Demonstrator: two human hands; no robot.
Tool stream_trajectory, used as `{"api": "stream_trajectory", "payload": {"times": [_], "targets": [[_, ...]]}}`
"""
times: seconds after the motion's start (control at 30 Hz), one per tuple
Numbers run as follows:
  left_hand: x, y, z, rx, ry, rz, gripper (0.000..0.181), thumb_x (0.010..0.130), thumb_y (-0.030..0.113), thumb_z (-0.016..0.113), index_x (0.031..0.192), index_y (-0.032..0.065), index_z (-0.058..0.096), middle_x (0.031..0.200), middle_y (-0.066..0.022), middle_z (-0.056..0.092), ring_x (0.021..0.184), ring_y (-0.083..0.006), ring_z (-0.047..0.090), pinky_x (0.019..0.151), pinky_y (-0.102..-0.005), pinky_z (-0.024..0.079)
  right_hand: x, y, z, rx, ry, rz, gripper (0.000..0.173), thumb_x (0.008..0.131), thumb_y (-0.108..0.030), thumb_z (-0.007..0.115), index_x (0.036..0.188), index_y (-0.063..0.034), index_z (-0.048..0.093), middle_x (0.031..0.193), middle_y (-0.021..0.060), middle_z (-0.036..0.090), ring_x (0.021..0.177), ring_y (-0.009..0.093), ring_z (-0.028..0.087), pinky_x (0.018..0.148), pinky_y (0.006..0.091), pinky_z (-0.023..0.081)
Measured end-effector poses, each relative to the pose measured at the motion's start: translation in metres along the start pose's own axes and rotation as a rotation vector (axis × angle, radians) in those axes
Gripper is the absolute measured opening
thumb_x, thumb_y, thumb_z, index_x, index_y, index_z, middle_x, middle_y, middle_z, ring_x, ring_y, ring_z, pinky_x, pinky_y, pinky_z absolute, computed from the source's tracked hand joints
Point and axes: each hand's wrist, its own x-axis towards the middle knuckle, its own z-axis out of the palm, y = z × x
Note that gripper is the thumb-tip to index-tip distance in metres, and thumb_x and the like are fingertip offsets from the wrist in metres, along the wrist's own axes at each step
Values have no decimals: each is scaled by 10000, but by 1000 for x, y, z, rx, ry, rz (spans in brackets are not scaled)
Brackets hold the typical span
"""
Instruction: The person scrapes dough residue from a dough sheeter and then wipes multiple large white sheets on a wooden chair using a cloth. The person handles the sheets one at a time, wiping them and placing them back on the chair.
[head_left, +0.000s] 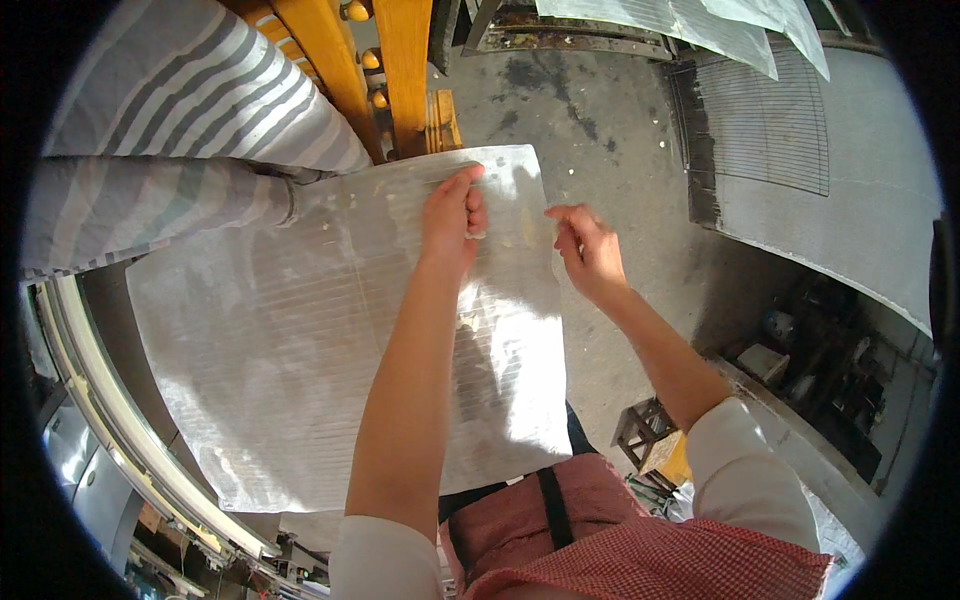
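A translucent whitish sheet (300, 337), with the lines of a wire rack showing through it, lies flat before me. Above its upper right part is my left hand (454, 214), its fingers curled; a small pale bit is at the fingertips, and I cannot tell whether they hold it. Just past the sheet's right edge is my right hand (589, 247), fingers bent and thumb apart, over the concrete floor. Small pale scraps (469, 322) lie on the sheet beside my left forearm.
Striped fabric (202, 97) covers the sheet's upper left corner. Orange wooden furniture (405, 75) stands beyond the far edge. On the right are a pale surface with a wire rack (772, 127) and a small wooden stool (649, 439). A curved-looking pale rail (135, 420) runs at the left.
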Motion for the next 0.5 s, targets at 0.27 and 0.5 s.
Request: {"api": "stream_trajectory", "payload": {"times": [0.27, 0.5], "targets": [[-1, -3, 3, -6, -7, 25, 264, 959, 174, 462, 1142, 5, 550, 628, 27, 399, 496, -74, 340, 435, -222, 266, 22, -1, 55, -82, 309, 212, 480, 792, -387, 721, 977, -2, 502, 787, 130, 574, 598, 216, 559, 559, 346, 460], [-4, -2, 5, 27, -6, 30, 306, 969, 171, 424, 1200, -18, 496, 632, 30, 361, 509, -81, 311, 444, -226, 260, 21, 18, 67, 54, 373, 57, 278, 926, -265, 564, 991, -18, 455, 674, 126, 566, 553, 254, 539, 555, 340, 444]]}}
